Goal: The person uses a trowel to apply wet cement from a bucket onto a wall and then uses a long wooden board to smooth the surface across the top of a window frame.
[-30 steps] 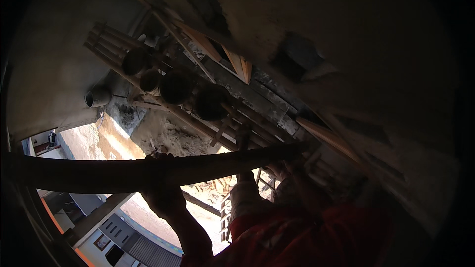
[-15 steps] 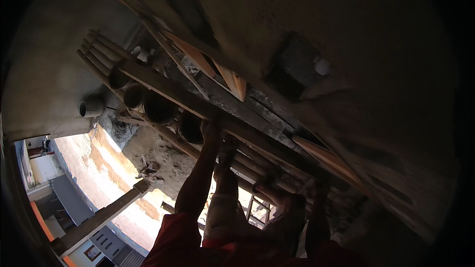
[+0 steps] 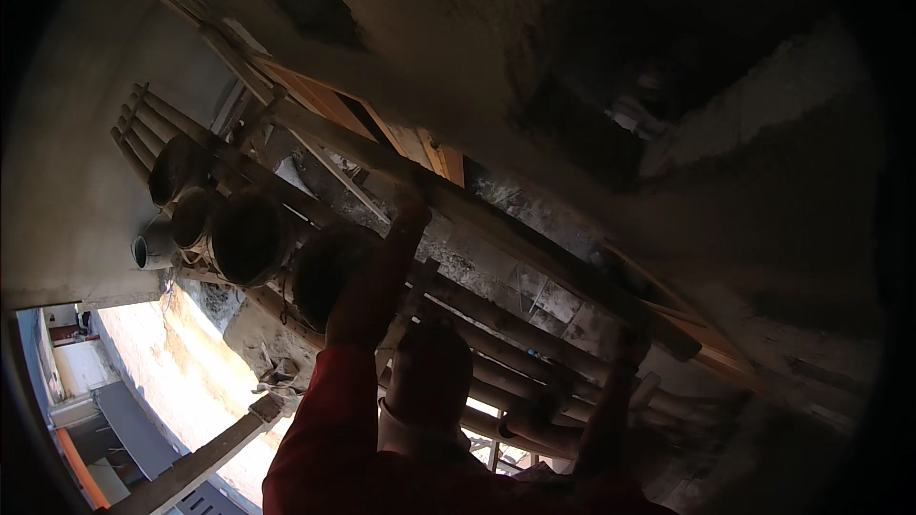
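Note:
A long straight wooden beam [image 3: 515, 236] runs slantwise across the middle, raised off the pole platform and close to the rough wall. My left hand [image 3: 412, 202] grips it left of its middle, the arm stretched up in a red sleeve. Toward the beam's right end, my right hand [image 3: 630, 345] holds its lower edge; its fingers are dim in shadow. Below my left forearm stands a dark bucket [image 3: 329, 272], partly hidden by the arm. My bent knee [image 3: 431, 372] shows between the arms.
Round poles [image 3: 496, 329] form the platform under me. More buckets [image 3: 250, 234] stand along it to the left, and another bucket [image 3: 153, 250] lies beyond. An orange wooden frame [image 3: 448, 162] is set in the wall [image 3: 592, 29]. Bright ground [image 3: 172, 362] shows far below.
Both hands have lifted the beam from the platform up toward the wall. My knee has come up between my arms, and the view has shifted closer to the buckets.

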